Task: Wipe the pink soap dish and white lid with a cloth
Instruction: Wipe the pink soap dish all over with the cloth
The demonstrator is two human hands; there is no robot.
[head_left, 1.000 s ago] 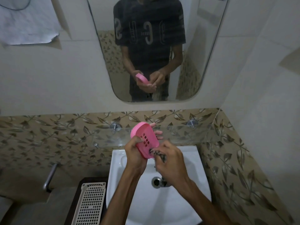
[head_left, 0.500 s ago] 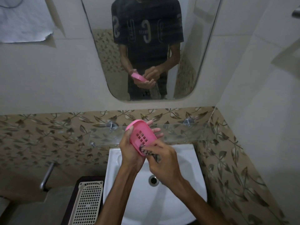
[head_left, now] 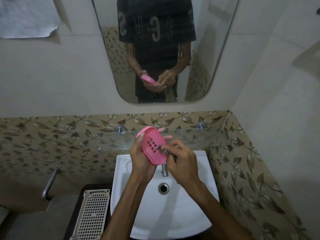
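Observation:
The pink soap dish (head_left: 153, 146), an oval tray with a grid of drain holes, is held tilted above the back of the white sink. My left hand (head_left: 141, 157) grips it from the left and underneath, fingertips showing past its far rim. My right hand (head_left: 181, 163) is closed on a small dark cloth (head_left: 167, 151) and presses it against the dish's right side. Most of the cloth is hidden in my fist. No white lid is in sight.
A white sink (head_left: 195, 212) with drain and metal tap (head_left: 164, 169) lies below my hands. A glass shelf (head_left: 188, 137) spans the leaf-patterned tiles behind. A cream perforated basket (head_left: 93, 215) stands left of the sink. The mirror (head_left: 216, 49) above reflects a person.
The view has shifted slightly, so the tap now shows under the dish. My right hand has rubbed the cloth a little across the dish; my left hand keeps its hold.

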